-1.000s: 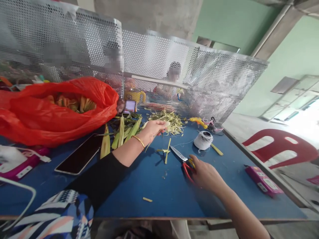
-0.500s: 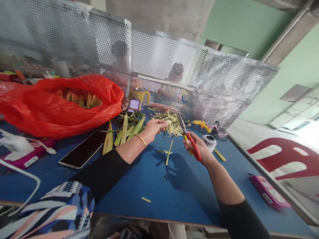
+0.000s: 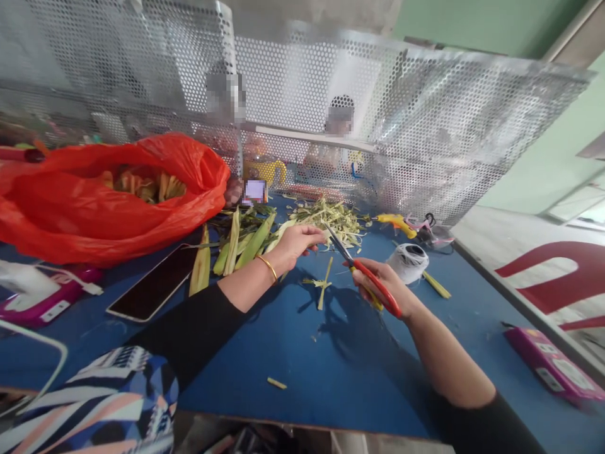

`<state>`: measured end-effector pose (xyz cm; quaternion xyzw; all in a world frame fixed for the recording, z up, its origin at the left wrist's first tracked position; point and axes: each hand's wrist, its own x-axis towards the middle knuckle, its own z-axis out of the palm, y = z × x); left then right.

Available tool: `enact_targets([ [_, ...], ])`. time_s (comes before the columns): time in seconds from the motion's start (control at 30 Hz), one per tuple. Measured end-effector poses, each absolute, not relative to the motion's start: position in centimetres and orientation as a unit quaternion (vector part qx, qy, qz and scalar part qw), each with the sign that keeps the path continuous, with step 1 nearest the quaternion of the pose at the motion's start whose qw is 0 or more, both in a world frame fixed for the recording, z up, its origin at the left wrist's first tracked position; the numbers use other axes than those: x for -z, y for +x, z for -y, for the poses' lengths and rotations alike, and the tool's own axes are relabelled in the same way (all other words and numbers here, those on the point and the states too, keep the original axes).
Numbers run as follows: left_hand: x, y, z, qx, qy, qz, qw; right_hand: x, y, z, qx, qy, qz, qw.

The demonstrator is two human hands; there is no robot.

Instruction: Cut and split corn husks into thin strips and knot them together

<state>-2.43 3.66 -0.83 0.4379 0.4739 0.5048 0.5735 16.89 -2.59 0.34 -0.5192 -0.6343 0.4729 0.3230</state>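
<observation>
Phone (image 3: pixel 152 283) left of scissors (image 3: pixel 379 287), spool (image 3: pixel 408 265) right.

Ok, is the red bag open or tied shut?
Open: the red bag's mouth gapes wide, with orange-brown pieces showing inside.

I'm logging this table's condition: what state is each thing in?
Left hand: pinching a pale piece
Right hand: closed around the scissors
Scissors: raised, blade gap unclear
Red bag: mouth open, contents showing
Dark phone: flat, screen dark
Small device: screen lit
White thread: wound up
</observation>
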Motion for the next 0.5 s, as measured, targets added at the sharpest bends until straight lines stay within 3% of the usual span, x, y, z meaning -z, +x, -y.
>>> enact_targets([
  [0.33,0.6,-2.6,-3.5,-0.481,0.444,-0.485,0.58,0.6,17.4,2.2,-0.443,-0.548,0.629,0.328],
  [0.4,0.5,-2.6,-3.5,-0.478,0.432,-0.489,0.588,0.8,17.7,1.9,-0.376,-0.568,0.659,0.32],
  [0.5,-0.1,-2.7,-3.4,-0.487,0.408,-0.482,0.604,0.7,17.8,1.6,-0.149,-0.64,0.713,0.242],
])
